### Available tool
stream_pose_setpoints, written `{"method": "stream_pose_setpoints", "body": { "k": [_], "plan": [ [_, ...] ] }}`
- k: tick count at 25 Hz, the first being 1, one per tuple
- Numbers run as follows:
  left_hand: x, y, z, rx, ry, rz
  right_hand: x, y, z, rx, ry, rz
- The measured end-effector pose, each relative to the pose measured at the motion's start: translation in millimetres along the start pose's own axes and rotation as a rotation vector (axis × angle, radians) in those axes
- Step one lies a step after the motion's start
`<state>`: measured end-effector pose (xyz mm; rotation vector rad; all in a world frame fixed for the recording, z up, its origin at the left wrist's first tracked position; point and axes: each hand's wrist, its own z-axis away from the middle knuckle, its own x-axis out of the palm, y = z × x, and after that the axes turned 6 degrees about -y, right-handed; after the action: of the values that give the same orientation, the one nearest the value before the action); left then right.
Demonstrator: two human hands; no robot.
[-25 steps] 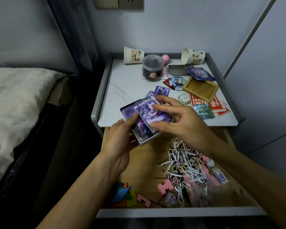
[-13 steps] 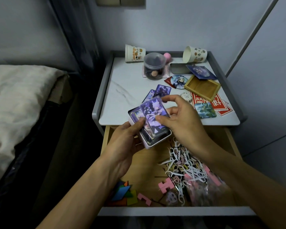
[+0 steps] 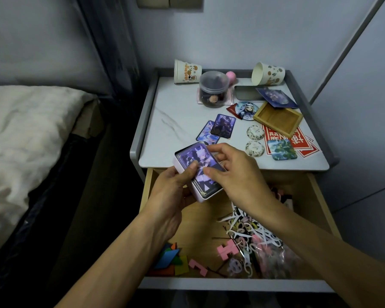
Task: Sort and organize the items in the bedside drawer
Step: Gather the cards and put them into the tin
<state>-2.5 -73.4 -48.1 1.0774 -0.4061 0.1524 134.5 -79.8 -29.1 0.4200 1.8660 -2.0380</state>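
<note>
Above the drawer (image 3: 200, 221), our left grip (image 3: 171, 190) holds the tin (image 3: 201, 196); right grip (image 3: 236, 174) pinches, seemingly seats, a card (image 3: 193, 156); loose cards (image 3: 218, 127) next.

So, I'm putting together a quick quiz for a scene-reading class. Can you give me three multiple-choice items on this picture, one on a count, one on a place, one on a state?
1. How many paper cups lie on the nightstand top? A one; B two; C three.
2. Where are the coloured tangram pieces? A in the near left corner of the open drawer; B inside the wooden tray; C on the bed.
3. The card tin held by the left hand is: A shut with a lid; B empty; C open, cards showing.

Key: B, two cups lie on their sides along the back edge. A, the pieces sit by the drawer's near left corner. C, the right hand pinches the top card of the stack in the tin.
</note>
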Motion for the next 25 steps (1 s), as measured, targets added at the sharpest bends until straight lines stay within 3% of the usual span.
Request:
{"method": "stream_pose_setpoints", "body": {
  "k": [2,8,21,23,25],
  "plan": [
    [1,-1,1,0.002,0.011,-0.001,3,1,1,-0.015,0.009,0.062],
    [3,6,0,0.031,0.067,0.015,12,5,7,-0.226,-0.022,0.552],
    [-9,31,1,0.049,0.211,0.138,31,-5,-17,-0.27,-0.185,0.397],
    [-14,42,1,0.079,0.256,0.225,22,-11,-44,-0.211,-0.103,0.324],
    [-21,51,0,0.117,0.305,0.261,7,-5,-83,-0.106,0.001,0.556]
  ]
}}
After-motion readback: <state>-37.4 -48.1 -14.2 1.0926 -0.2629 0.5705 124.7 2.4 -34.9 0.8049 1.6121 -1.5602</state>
